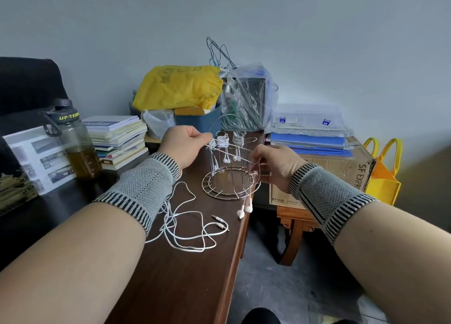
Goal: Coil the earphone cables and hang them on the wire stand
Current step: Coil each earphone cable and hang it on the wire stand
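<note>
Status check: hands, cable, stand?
Left hand and right hand pinch one earphone cable taut. Wire stand holds coils. Loose cables on table.

Both arms are reaching forward, forearms bare, with knit grey-and-black wristbands on. Left hand (183, 146) is curling its fingers, thumb and fingertips pinching together at the right. Right hand (275, 165) is sitting a bit lower, fingers curled inward and pinching too.
</note>
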`<state>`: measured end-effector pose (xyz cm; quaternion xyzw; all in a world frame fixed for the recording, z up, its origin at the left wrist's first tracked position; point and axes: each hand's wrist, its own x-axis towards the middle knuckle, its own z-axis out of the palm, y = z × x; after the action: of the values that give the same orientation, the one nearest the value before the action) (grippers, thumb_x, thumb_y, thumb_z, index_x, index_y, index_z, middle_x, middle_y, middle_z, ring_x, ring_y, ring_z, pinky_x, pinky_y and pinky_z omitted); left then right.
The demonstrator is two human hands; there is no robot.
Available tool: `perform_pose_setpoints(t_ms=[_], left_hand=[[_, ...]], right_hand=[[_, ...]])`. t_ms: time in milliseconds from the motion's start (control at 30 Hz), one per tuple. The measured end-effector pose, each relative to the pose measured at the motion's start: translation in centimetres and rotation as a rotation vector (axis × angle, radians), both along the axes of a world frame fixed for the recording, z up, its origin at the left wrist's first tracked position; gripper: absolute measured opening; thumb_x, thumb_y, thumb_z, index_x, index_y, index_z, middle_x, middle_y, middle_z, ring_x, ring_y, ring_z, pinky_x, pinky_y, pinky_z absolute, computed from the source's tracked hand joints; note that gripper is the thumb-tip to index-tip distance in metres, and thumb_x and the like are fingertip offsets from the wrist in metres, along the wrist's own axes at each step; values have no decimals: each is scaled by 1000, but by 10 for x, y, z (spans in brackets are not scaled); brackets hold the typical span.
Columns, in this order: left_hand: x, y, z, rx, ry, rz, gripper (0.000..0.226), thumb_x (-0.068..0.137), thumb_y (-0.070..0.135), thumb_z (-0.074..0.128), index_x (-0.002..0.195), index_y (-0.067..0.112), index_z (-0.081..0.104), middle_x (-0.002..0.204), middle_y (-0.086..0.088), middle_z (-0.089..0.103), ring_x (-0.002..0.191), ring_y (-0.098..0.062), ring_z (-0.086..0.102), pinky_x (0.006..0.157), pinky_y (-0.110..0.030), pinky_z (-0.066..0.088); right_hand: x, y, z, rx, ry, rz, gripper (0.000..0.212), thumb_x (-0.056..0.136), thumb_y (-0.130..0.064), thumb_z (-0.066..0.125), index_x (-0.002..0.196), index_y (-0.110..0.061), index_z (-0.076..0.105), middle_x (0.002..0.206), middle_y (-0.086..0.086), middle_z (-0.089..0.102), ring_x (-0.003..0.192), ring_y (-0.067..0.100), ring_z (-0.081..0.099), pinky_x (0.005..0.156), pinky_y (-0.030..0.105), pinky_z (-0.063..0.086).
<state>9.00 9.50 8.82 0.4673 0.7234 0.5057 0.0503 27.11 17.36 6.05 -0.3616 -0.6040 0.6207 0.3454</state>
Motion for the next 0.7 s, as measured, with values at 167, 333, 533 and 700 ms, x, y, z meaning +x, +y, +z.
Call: perform_pose_setpoints(t_ms=[167, 333, 533, 700], left_hand=[[4, 0, -2, -73, 117, 2, 25, 86, 30, 71, 68, 14, 63, 60, 5, 54, 59, -7, 48, 54, -22, 36], [2, 0, -5, -235, 236, -41, 20, 83, 28, 74, 69, 18, 63, 64, 9, 57, 64, -8, 53, 59, -23, 41], [15, 2, -5, -559, 455, -114, 18, 89, 26, 59, 78, 14, 66, 77, -4, 68, 72, -21, 63, 67, -29, 52], [51, 9, 10, -371, 34, -340, 35, 87, 23, 43, 113, 8, 61, 92, -6, 61, 88, -25, 59, 86, -38, 47]], right_hand=[[5, 5, -2, -187, 154, 32, 9, 84, -3, 50, 75, -6, 51, 59, 9, 59, 58, 25, 63, 71, 39, 51], [8, 8, 1, -286, 311, 88, 22, 90, -8, 39, 73, -8, 52, 57, 4, 53, 52, 17, 57, 59, 32, 54], [8, 6, -1, -202, 320, 158, 11, 90, -1, 55, 87, 0, 65, 64, 9, 55, 52, 15, 58, 47, 25, 54], [3, 1, 0, -188, 322, 264, 10, 88, 0, 57, 88, 1, 67, 62, 8, 63, 49, 12, 60, 49, 23, 56]])
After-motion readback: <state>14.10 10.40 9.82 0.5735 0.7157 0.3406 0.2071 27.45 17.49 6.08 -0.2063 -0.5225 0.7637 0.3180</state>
